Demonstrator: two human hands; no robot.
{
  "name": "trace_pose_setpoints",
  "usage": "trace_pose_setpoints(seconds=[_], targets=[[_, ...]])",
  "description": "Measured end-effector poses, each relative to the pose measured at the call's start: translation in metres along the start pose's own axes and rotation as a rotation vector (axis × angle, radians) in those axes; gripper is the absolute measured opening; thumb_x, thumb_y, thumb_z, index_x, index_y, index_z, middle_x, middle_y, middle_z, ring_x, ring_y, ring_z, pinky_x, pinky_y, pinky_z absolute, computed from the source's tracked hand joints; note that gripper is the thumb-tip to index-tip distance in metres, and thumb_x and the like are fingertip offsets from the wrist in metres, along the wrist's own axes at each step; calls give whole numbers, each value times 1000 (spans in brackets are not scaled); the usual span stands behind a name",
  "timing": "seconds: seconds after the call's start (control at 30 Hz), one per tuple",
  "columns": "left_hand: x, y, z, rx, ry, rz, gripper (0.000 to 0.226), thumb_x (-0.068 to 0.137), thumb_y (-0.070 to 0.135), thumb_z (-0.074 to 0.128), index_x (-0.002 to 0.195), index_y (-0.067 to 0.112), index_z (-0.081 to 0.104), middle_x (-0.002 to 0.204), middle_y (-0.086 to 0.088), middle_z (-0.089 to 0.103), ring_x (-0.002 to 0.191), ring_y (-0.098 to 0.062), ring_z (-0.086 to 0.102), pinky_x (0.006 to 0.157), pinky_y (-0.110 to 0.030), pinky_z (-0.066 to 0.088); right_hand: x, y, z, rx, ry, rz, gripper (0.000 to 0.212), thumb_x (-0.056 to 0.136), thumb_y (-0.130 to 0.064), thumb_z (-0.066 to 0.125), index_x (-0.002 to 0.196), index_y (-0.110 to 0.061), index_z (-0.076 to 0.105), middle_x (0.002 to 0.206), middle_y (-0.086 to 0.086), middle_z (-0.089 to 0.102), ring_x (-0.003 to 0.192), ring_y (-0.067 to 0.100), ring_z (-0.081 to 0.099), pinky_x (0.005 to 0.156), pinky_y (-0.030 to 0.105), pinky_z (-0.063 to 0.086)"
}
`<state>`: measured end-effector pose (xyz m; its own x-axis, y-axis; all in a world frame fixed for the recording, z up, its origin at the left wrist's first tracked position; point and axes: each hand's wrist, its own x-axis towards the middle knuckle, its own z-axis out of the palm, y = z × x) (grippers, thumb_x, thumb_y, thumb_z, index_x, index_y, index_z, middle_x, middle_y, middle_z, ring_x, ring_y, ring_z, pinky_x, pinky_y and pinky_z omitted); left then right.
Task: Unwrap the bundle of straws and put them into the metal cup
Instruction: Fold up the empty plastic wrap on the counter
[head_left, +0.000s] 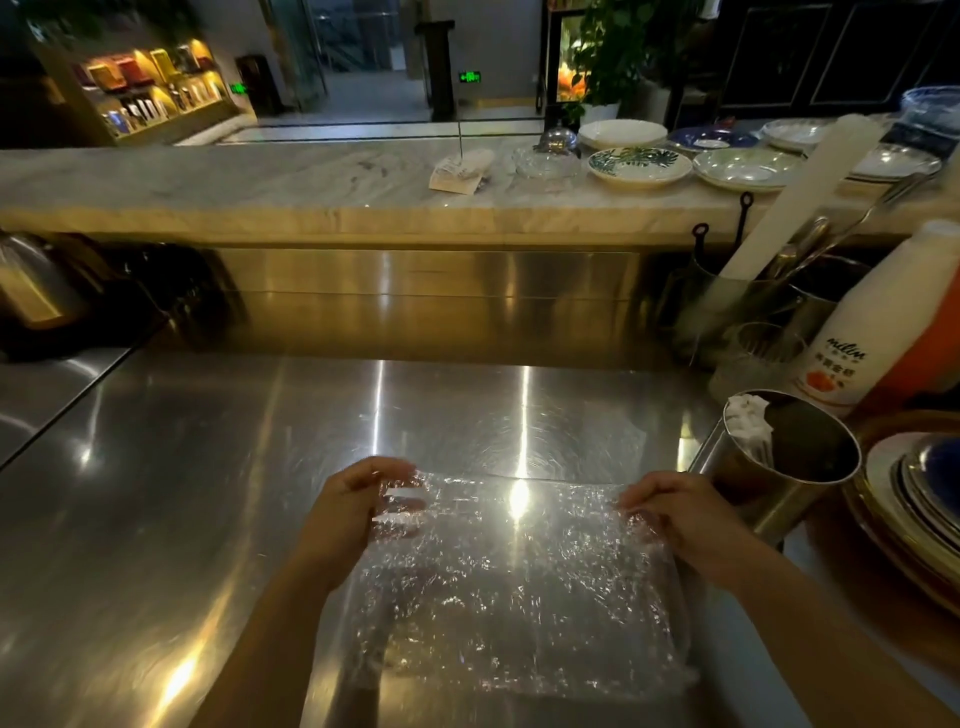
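A crinkled sheet of clear plastic wrap (514, 582) is spread flat over the steel counter in front of me. My left hand (358, 504) pinches its far left corner and my right hand (680, 519) pinches its far right corner. To the right stands the metal cup (769, 483), tilted toward me, with white paper-wrapped straws (748, 421) standing against its left inner wall. No straws lie on the wrap.
A white bottle with an orange label (872, 322) and a glass (758, 358) stand behind the cup. Stacked plates (914, 493) sit at the right edge. Utensil holders (737, 301) stand further back. Plates (639, 166) line the marble ledge.
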<state>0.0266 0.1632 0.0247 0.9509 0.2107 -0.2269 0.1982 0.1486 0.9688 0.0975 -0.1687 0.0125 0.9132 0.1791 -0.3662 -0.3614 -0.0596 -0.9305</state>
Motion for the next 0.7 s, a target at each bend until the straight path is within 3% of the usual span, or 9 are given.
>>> trace_pose_setpoints(seconds=[0.07,0.13,0.2,0.3,0.4,0.5,0.6,0.7], targets=[[2,1,-1,-109,-15,-101,22,96,22,42,102,19,63,90,-16,73,77,-36,70,54,-38,56,1,-2,-1,22,-3,14,36,77,19,40,59,0,65,57,8,71,53,19,66,43,19,49],[2,1,-2,-109,-27,-225,31,93,43,44,107,19,58,93,-22,72,81,-40,69,53,-36,55,1,-4,-1,25,-18,12,38,79,17,39,61,0,68,65,9,73,58,19,69,46,20,51],[-1,-1,1,48,-39,-246,34,84,37,59,108,14,57,88,-19,73,76,-33,71,50,-29,53,2,-5,1,-15,-12,-3,36,78,16,43,63,-3,70,74,12,73,64,21,69,49,23,52],[-5,0,8,192,16,-123,26,77,7,69,101,4,58,76,-12,75,67,-24,71,49,-26,53,0,-6,8,-142,56,-61,38,77,16,45,65,-11,70,85,9,69,78,23,65,56,20,50],[-8,13,15,256,103,71,17,77,-1,67,88,9,59,66,-5,74,65,-22,70,51,-24,53,-8,-8,18,-491,90,-260,43,78,16,44,81,-21,64,111,-2,53,102,14,50,73,6,42],[-13,37,24,448,79,308,20,80,1,66,83,19,57,73,-2,71,67,-16,68,59,-24,52,-13,-13,27,-905,153,-439,40,81,3,55,114,-19,56,128,2,47,121,19,40,99,26,36],[-23,63,37,597,-18,507,25,82,5,65,83,28,56,78,3,68,72,-8,67,66,-20,53,-18,-32,41,-894,184,-632,38,81,-11,63,118,-13,54,124,9,55,117,25,47,103,41,37],[-27,77,50,719,-123,648,28,83,10,64,86,36,54,81,11,67,77,-2,66,68,-10,49,-23,-49,53,-819,-17,-711,50,77,-20,70,123,-17,50,120,-6,53,114,15,46,103,39,32]])
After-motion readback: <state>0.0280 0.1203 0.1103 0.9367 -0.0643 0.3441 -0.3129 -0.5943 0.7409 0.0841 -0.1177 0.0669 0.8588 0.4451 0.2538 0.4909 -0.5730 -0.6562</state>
